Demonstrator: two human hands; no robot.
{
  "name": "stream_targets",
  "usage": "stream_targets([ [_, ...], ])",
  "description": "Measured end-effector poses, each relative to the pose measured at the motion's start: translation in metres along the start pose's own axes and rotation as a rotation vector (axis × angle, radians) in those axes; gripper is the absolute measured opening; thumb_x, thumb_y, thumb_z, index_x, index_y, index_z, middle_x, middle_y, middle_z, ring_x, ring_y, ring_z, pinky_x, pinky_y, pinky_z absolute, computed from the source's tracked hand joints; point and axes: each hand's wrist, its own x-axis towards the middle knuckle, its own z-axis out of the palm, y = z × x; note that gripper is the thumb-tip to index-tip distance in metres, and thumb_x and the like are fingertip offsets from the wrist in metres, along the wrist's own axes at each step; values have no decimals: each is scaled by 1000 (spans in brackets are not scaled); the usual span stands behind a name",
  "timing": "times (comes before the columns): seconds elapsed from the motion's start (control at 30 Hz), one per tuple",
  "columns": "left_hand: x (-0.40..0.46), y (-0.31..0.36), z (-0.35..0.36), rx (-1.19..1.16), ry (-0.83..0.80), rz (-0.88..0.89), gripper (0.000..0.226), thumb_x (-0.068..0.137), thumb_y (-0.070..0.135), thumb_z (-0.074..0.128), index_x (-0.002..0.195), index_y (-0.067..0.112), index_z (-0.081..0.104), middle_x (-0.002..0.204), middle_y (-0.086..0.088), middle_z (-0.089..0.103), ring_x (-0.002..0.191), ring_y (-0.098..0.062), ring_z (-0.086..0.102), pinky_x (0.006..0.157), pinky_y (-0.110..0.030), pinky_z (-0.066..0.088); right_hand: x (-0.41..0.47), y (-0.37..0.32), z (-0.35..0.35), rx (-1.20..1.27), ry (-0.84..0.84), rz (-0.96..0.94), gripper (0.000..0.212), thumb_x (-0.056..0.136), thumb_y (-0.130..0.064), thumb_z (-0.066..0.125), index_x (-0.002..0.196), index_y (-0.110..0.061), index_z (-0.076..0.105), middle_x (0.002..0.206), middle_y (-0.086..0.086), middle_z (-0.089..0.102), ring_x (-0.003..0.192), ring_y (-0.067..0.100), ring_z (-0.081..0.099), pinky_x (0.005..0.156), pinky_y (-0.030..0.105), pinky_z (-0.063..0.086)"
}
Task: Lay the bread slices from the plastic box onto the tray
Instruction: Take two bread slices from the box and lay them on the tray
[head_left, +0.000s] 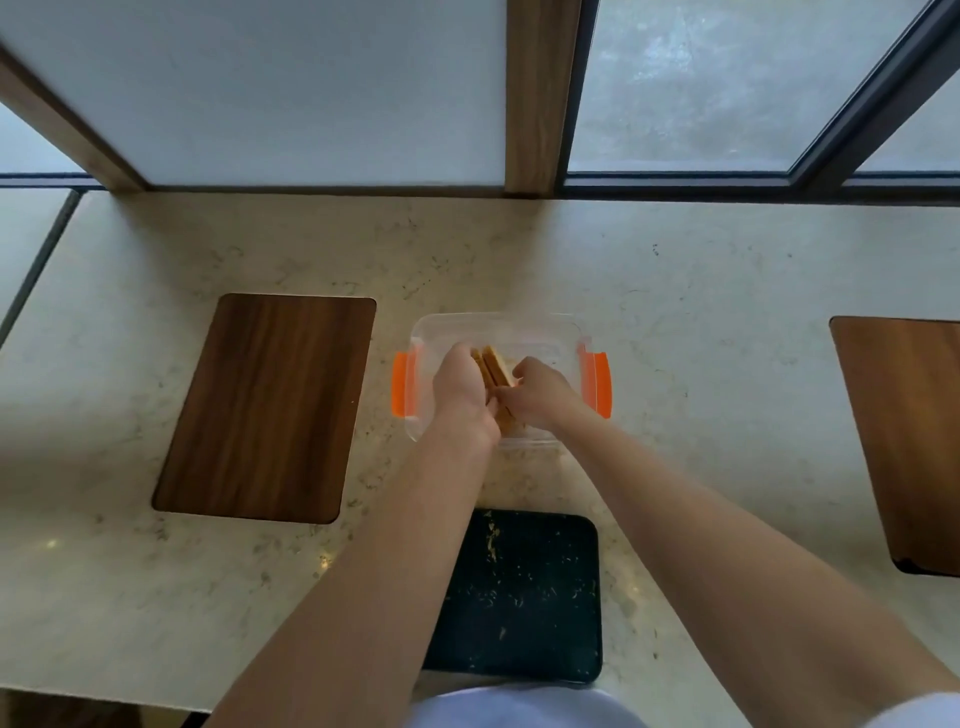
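Both hands down inside the clear, square plastic box with orange side clips (566, 332), which sits on the pale marbled stone counter (701, 291) just beyond the black rectangular tray (524, 587)

Left hand (462, 395) and right hand (540, 397) press in from either side on a small stack of tan bread slices (493, 366) standing on edge in the box; fingers closed against the stack's faces, clamping it between the palms. Exact finger contact is hidden behind the knuckles. Likely reason for the two-sided hold: upright slices would fan apart or tear if pinched by one hand

Tray is nearest the body, bare of slices, speckled with light crumbs. No bread laid yet, so the task looks to be at its lifting stage

Brown wooden board (265, 410) lies well to the left of the box, a second wooden board (904, 441) far right; neither in play
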Motion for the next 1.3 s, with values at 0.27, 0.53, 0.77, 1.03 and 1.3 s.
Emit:
stream_targets([
  [0.27,0,-1,17,214,-58,-23,13,87,17,52,74,15,52,83,-8,49,80,-23,49,65,-32,46,-2,-1,-7,-66,9,-18,15,94,-24,52,96,-10,59,94,10,67,82,24,62,61,30,44],
  [0.53,1,3,16,246,-94,88,15,85,17,54,92,11,67,90,-7,65,82,-20,61,62,-34,50,-25,-15,-25,131,91,-25,22,94,-18,49,106,-8,64,98,12,72,88,25,69,77,36,58],
  [0.77,-37,1,-28,253,-267,313,25,86,14,71,107,8,60,101,-14,73,86,-22,75,65,-29,58,-109,-7,-39,355,92,-298,25,94,-24,59,117,-22,65,101,-10,73,88,1,68,74,21,56],
  [1.03,-85,-39,-102,529,-323,371,37,83,20,79,111,8,58,107,-17,68,99,-29,70,84,-45,60,-186,35,-3,537,-65,-364,20,94,-33,69,113,-29,67,100,-15,76,94,-1,71,82,25,61],
  [1.3,-83,-100,-164,621,-289,261,19,77,16,70,94,10,62,82,-6,71,75,-24,71,68,-36,60,-209,85,62,397,-126,-260,18,94,-43,64,108,-32,65,98,-14,74,88,0,70,77,23,59],
])
